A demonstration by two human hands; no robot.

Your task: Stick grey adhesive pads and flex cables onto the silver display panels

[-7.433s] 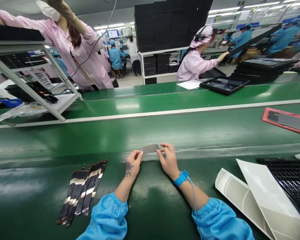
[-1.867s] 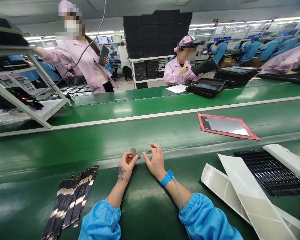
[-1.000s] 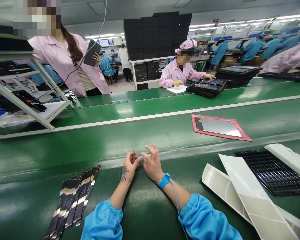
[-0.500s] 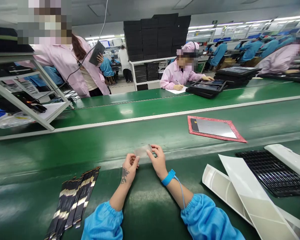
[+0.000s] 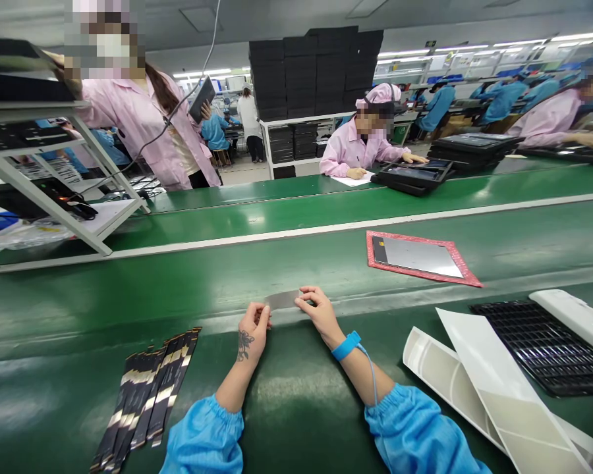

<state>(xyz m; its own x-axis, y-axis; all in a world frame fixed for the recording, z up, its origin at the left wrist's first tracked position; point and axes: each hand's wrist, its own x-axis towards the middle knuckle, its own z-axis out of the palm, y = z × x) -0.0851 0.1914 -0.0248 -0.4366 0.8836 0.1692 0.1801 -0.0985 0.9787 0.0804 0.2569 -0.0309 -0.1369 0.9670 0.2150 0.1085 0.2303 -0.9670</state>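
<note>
A thin grey translucent strip of film is stretched between my two hands, just above the green work surface. My left hand pinches its left end between thumb and fingers. At the other end, my right hand grips the strip with thumb and forefinger; a blue wrist strap with a cord sits on that wrist. Left of my hands lies a row of black flat flex cables with gold-coloured sections. Farther off on the right, a display panel rests on a pink bubble-wrap sleeve.
Curled white sheets and a black slotted tray lie at the right. A metal rack stands at the far left. Across the bench, co-workers in pink handle devices near stacked black trays.
My right hand has shifted slightly right, and the gap between my hands has widened, with more of the film strip showing. A conveyor-side panel in its pink sleeve appears slightly farther left.
</note>
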